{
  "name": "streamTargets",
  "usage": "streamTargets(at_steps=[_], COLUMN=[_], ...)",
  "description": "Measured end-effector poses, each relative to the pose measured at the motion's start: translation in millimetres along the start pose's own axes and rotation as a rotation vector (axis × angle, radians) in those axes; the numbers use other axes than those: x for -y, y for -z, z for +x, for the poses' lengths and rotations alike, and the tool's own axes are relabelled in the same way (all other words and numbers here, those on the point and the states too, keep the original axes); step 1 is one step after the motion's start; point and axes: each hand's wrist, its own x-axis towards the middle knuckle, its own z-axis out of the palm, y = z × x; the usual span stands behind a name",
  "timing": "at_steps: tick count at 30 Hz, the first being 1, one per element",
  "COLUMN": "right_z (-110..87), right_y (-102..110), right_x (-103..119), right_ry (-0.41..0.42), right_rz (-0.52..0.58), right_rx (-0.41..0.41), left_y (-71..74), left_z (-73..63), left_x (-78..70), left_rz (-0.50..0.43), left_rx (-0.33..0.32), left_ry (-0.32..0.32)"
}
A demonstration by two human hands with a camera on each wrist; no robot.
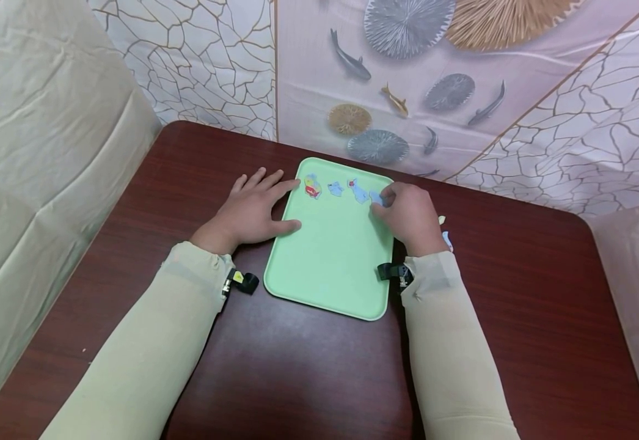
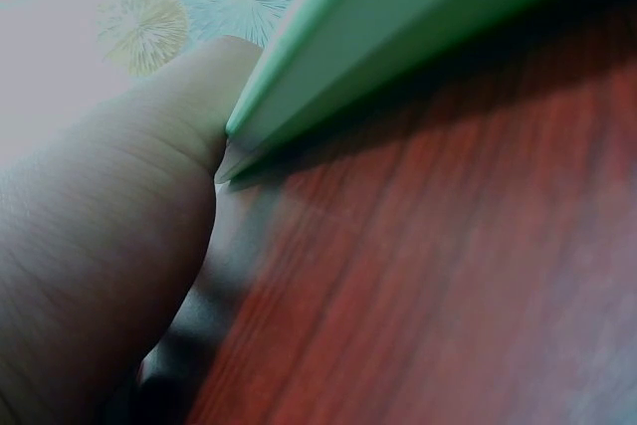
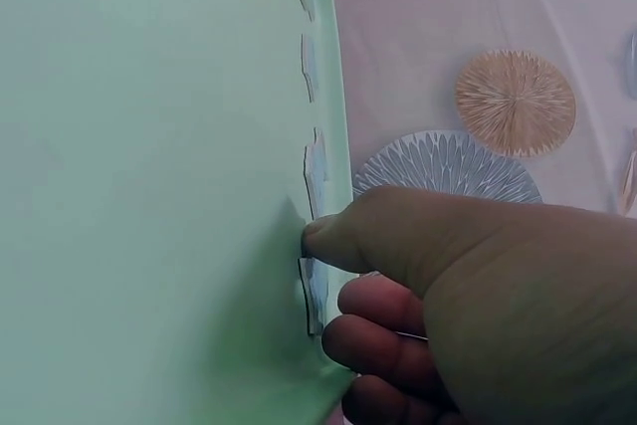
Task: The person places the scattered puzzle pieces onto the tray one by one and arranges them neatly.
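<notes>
A light green tray [image 1: 330, 263] lies on the dark red-brown table. My left hand [image 1: 250, 211] is spread flat at its left edge, index fingertip and thumb [image 2: 169, 116] reaching over the rim. At the tray's top right corner, the thumb and fingers of my right hand [image 1: 412, 214] are curled about a light blue flat cutout piece [image 1: 375, 197], partly hidden by them. In the right wrist view the thumb tip meets the edge of this piece [image 3: 317, 296]. Left of it, along the tray's far side, lie a blue piece with a red spot [image 1: 358, 192], a small blue piece [image 1: 335, 189] and a red-and-yellow piece [image 1: 312, 187].
Beyond the tray on the right, a small greenish piece [image 1: 441, 220] and a blue-and-white piece [image 1: 448, 240] lie on the table [image 1: 523, 293], partly behind my right wrist. A patterned cloth [image 1: 319, 73] hangs along the table's back edge.
</notes>
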Motion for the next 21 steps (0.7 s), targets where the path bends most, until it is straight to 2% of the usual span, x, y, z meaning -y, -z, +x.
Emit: streamTargets(at_steps=[12, 21], right_z=[-2.0, -5.2], right_y=[5, 18], right_x=[1, 3], right_ry=[0.002, -0.025], right_rz=[-0.005, -0.005], right_rx=[0.017, 0.054], left_y=[-0.2, -0.7], left_z=[0.6, 1.0], left_x=[-0.2, 0.0], left_rz=[-0.003, 0.002], left_rx=[0.005, 0.003], left_ry=[0.0, 0.0])
